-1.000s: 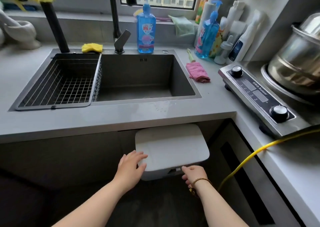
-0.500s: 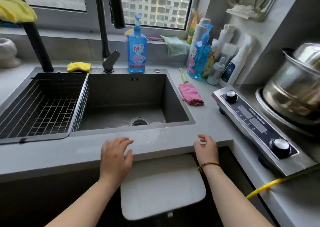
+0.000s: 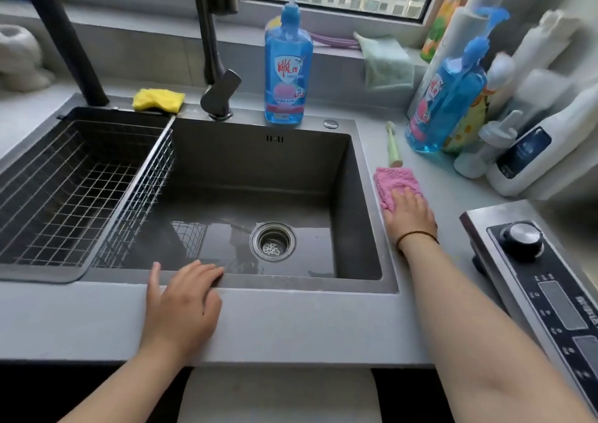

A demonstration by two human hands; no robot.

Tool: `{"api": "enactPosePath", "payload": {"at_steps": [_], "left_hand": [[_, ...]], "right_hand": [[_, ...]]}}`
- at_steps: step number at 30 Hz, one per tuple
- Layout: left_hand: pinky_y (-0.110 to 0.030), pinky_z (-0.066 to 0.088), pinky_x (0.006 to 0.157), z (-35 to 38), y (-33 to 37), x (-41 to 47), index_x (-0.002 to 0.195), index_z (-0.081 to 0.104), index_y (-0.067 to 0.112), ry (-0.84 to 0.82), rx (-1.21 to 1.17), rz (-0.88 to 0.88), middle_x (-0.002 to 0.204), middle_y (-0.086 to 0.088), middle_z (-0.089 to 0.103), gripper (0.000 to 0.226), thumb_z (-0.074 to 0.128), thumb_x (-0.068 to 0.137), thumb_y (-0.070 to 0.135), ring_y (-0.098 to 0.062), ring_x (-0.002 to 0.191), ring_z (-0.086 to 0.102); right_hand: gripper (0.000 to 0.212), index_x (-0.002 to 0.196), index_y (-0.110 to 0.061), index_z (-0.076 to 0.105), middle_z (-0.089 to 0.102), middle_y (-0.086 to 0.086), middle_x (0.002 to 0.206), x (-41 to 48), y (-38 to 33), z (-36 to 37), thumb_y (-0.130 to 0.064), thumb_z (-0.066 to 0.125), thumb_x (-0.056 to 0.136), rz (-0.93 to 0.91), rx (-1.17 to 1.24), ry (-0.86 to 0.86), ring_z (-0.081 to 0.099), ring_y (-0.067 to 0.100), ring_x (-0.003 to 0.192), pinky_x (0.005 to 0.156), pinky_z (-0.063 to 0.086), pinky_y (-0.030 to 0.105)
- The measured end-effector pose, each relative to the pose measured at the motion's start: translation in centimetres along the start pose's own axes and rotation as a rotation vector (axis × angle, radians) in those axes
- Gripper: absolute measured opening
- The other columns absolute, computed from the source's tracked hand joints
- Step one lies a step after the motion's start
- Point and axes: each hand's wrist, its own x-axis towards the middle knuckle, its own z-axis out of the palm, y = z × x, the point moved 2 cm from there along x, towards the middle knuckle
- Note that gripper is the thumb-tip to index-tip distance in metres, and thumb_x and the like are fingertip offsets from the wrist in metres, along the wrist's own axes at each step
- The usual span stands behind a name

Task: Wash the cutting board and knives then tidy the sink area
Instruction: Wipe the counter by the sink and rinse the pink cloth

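The dark sink [image 3: 369, 196] holds a film of water around its drain [image 3: 273, 241]; no cutting board or knives show. My left hand [image 3: 181, 303] rests flat on the grey counter at the sink's front rim, fingertips at the edge. My right hand [image 3: 409, 214] lies with straight fingers on a pink cloth [image 3: 393, 180] on the counter right of the sink. A wire basket [image 3: 74, 189] fills the sink's left part. A yellow sponge [image 3: 158, 99] lies behind it by the faucet [image 3: 216, 67].
A blue soap bottle [image 3: 288, 67] stands behind the sink. More bottles [image 3: 453, 92] crowd the back right corner, with a green brush [image 3: 393, 144] lying before them. An induction cooker [image 3: 547, 286] sits at right. A white bin lid [image 3: 278, 396] shows below the counter.
Both hands left the white bin below the counter and came up. The left now rests at the sink's front rim; the right reached forward onto the pink cloth. The view moved closer over the sink.
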Motion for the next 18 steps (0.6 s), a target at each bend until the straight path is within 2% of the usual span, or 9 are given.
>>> {"api": "enactPosePath", "payload": {"at_steps": [2,3,5,6,7,9,12,14,18], "left_hand": [[-0.026,-0.003,0.112,0.0,-0.2,0.0,0.085,0.073,0.011,0.036,-0.002,0.001,0.088,-0.004,0.073,0.042,0.033,0.074,0.022,-0.015,0.096,0.057],[-0.028,-0.003,0.112,0.1,-0.2,-0.1,0.085,0.073,0.010,0.055,0.011,0.011,0.089,-0.004,0.073,0.043,0.033,0.074,0.022,-0.019,0.096,0.062],[-0.048,0.009,0.110,0.2,0.0,-0.2,0.085,0.073,0.008,0.065,0.017,0.022,0.089,-0.006,0.073,0.044,0.032,0.074,0.021,-0.025,0.088,0.070],[-0.058,0.017,0.104,0.1,0.1,-0.2,0.086,0.073,0.008,0.061,0.010,0.023,0.089,-0.007,0.073,0.045,0.031,0.074,0.021,-0.027,0.089,0.070],[-0.063,0.022,0.098,0.2,0.3,-0.3,0.087,0.073,0.007,0.055,-0.002,0.001,0.091,-0.008,0.073,0.047,0.030,0.075,0.021,-0.029,0.090,0.069],[-0.065,0.022,0.097,0.0,0.2,-0.4,0.089,0.072,0.007,0.032,-0.042,-0.026,0.094,-0.009,0.072,0.050,0.027,0.075,0.023,-0.029,0.095,0.068],[-0.064,0.020,0.099,0.1,0.1,-0.4,0.091,0.072,0.007,0.011,-0.080,-0.033,0.096,-0.009,0.072,0.053,0.025,0.075,0.026,-0.029,0.099,0.066],[-0.064,0.021,0.099,0.0,0.3,-0.4,0.090,0.072,0.007,0.007,-0.099,-0.042,0.096,-0.008,0.071,0.053,0.025,0.075,0.026,-0.029,0.099,0.066],[-0.065,0.028,0.092,-0.2,0.3,-0.3,0.086,0.072,0.008,0.020,-0.059,-0.002,0.089,-0.006,0.072,0.046,0.029,0.074,0.022,-0.027,0.091,0.069]], "right_hand": [[0.050,0.146,-0.017,0.017,0.008,0.005,0.156,0.2,1.2,-0.1,-0.023,0.030,0.098,-0.007,0.057,0.016,0.009,0.025,0.143,0.115,0.010,0.036],[0.048,0.145,-0.017,0.022,0.010,0.005,0.155,0.1,1.7,-0.1,-0.019,0.031,0.097,0.012,0.103,0.033,0.010,0.025,0.143,0.115,0.011,0.036],[0.044,0.140,-0.014,0.034,0.017,0.007,0.154,-0.2,2.3,0.0,-0.012,0.033,0.096,0.052,0.190,0.089,0.014,0.025,0.142,0.114,0.014,0.034],[0.042,0.137,-0.011,0.040,0.022,0.009,0.152,-0.8,2.4,0.1,-0.009,0.034,0.095,0.081,0.232,0.115,0.017,0.026,0.140,0.114,0.016,0.033],[0.040,0.132,-0.008,0.046,0.030,0.011,0.149,-1.2,2.3,0.1,-0.008,0.035,0.094,0.094,0.260,0.132,0.023,0.027,0.138,0.113,0.019,0.033],[0.033,0.119,-0.004,0.055,0.044,0.014,0.136,-3.6,1.8,-0.3,-0.006,0.038,0.091,0.122,0.271,0.144,0.034,0.029,0.128,0.103,0.030,0.034],[0.021,0.106,-0.007,0.055,0.048,0.012,0.123,-8.6,0.9,-0.3,-0.012,0.047,0.087,0.083,0.179,0.075,0.039,0.029,0.117,0.086,0.039,0.034],[0.019,0.098,-0.012,0.048,0.046,0.009,0.118,-11.5,0.4,-0.2,-0.024,0.053,0.084,0.038,0.128,0.011,0.039,0.026,0.113,0.083,0.039,0.033],[0.044,0.117,-0.004,0.045,0.041,0.015,0.124,-9.7,0.2,-0.3,-0.036,0.052,0.088,0.103,0.086,-0.002,0.036,0.031,0.117,0.094,0.035,0.035]]}}
